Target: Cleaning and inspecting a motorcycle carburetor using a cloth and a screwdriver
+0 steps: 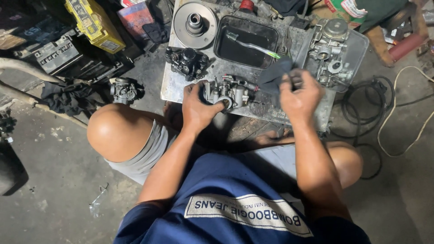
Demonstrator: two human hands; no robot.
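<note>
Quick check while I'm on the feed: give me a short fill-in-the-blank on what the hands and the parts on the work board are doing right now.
1. The left hand grips a metal ____ on the work board.
2. The right hand holds a dark ____.
3. In the black tray lies a ____ with a green handle.
4. The round pulley disc sits to the ____ of the black tray in the picture.

Missing words: carburetor; rag; toothbrush; left

engine part (228, 92): small, silver metal, lying on its side near the middle of the board
cloth (275, 77): dark, crumpled, just right of it
</note>
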